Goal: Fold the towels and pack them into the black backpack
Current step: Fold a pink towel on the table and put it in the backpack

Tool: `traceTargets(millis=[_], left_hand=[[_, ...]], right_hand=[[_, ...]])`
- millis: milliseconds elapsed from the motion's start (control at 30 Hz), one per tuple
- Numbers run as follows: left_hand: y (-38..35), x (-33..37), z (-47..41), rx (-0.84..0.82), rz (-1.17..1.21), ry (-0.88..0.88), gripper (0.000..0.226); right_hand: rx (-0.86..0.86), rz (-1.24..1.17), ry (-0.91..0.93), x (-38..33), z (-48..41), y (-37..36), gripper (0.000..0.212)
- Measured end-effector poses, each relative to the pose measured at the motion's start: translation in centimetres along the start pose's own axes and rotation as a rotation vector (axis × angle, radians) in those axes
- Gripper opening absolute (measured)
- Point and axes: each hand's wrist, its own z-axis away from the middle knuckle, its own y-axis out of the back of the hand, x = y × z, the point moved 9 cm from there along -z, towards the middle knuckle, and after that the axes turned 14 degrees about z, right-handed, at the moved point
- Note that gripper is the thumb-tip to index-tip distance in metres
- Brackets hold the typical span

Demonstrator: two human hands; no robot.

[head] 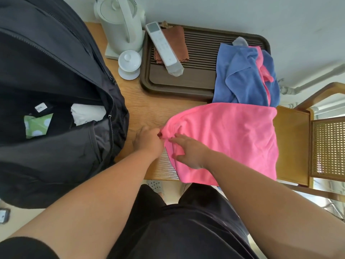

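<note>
With left hand (147, 141) pinching corner of fleecy pink towel (224, 137) near wooden table (149, 109) front edge, right hand (188, 152) flat atop, square edges.

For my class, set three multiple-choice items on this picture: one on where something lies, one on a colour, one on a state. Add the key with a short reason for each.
1. Where does the white remote lie?
A. on the brown tray
B. on the floor
C. on the person's lap

2. What colour is the towel whose corner the left hand pinches?
A. blue
B. pink
C. white

3. In what state is the black backpack?
A. zipped shut
B. rolled up
C. unzipped and open

Key:
1 A, since the remote rests across a brown cloth on the tray.
2 B, since the fabric at the pinching fingers is bright pink.
3 C, since the zip gapes and the inside shows.
</note>
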Motion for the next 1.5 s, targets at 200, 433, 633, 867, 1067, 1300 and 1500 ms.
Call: traceTargets(millis=[200, 433, 633, 867, 1067, 1300, 1500], left_hand=[[1.8, 2.3, 1.4, 0.041, 0.739, -0.038, 0.030], [3.2, 4.6, 3.3, -0.108, 0.978, -0.088, 0.014], [1.5, 5.1, 4.4, -0.150, 0.993, -0.127, 0.048], [1.0, 5.2, 4.3, -0.098, 0.995, -0.083, 0.037], [-0.4, 2.8, 4.8, -0.192, 0.594, 0.000, 0.017], [-0.2, -1.8, 6.5, -0.033, 0.702, 0.188, 0.011], [1.9, -1.6, 7.9, 0.134, 0.831, 0.173, 0.017]], right_hand=[[0.310, -0.546, -0.050, -0.5, 2.0, 4.6, 0.055], [0.369, -1.034, -0.163, -0.3, 2.9, 7.0, 0.032], [0.392, -0.979, -0.236, -0.1, 3.8, 7.0, 0.036], [0.531, -0.451, -0.245, 0.7, 4.6, 9.7, 0.014], [0.557, -0.573, -0.247, 2.4, 4.4, 11.3, 0.019], [0.540, -0.741, -0.228, 3.4, 3.1, 13.3, 0.030], [0.427, -1.032, -0.157, 1.0, 0.7, 14.8, 0.029]])
